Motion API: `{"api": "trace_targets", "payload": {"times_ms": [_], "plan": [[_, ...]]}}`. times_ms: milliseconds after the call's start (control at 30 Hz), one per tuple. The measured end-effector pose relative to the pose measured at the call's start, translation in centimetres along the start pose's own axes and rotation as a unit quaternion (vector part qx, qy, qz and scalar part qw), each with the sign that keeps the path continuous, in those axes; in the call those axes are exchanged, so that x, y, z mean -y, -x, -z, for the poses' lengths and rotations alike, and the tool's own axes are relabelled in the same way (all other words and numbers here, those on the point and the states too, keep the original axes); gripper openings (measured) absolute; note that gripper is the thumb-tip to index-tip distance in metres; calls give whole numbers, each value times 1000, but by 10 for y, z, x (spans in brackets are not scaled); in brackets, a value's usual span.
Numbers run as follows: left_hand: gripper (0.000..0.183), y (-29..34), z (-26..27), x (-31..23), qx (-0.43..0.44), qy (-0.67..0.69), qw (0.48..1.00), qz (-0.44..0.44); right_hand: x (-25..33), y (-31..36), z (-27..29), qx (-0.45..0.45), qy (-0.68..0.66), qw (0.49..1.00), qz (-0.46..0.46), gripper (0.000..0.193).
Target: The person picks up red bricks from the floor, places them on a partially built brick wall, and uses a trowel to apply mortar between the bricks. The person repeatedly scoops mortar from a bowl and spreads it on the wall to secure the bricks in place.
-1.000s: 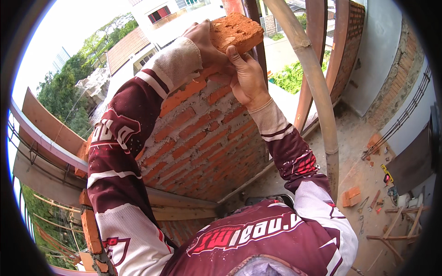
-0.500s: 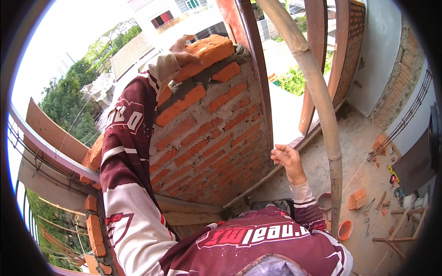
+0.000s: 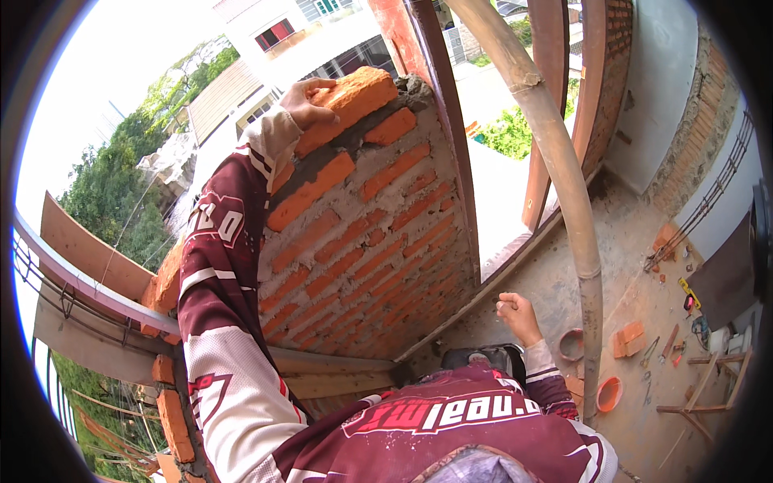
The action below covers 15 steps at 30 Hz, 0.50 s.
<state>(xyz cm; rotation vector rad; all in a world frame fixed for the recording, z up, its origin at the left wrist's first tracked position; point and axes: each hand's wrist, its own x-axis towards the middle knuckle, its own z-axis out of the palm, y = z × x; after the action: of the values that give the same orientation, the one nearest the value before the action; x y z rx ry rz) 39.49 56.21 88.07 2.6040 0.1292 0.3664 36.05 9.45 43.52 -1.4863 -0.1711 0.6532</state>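
My left hand (image 3: 306,103) is closed over the outer end of an orange brick (image 3: 353,101). That brick lies on grey mortar along the top of a partly built brick wall (image 3: 362,241). A lump of mortar (image 3: 415,90) sits at the brick's far right end, against the dark red post (image 3: 444,121). Low on the right, my right hand (image 3: 519,318) is held in the air beside the wall's foot, fingers curled inward. Whatever those fingers hold, if anything, cannot be made out.
A bamboo pole (image 3: 555,153) slants down just right of the wall. On the floor stand an orange bucket (image 3: 609,394) and a loose brick pile (image 3: 628,340), with scattered tools and a wooden frame (image 3: 700,394). A metal rail (image 3: 88,282) runs along the left.
My right hand has dropped lower and nearer my body, its fingers going from a pinch to a tighter curl. The left hand stays on the brick. The whole view has shifted slightly.
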Motion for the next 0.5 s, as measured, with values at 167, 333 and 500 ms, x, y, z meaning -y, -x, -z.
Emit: {"api": "trace_targets", "payload": {"times_ms": [167, 333, 500], "plan": [[84, -4, -5, -4, 14, 29, 999, 19, -3, -2, -14, 6, 15, 1000, -8, 37], [83, -5, -8, -6, 6, 27, 1000, 7, -13, 0, -25, 34, 10, 999, -22, 36], [82, -9, -11, -3, 2, 20, 1000, 7, -15, -5, -32, 52, 30, 998, -7, 36]]}}
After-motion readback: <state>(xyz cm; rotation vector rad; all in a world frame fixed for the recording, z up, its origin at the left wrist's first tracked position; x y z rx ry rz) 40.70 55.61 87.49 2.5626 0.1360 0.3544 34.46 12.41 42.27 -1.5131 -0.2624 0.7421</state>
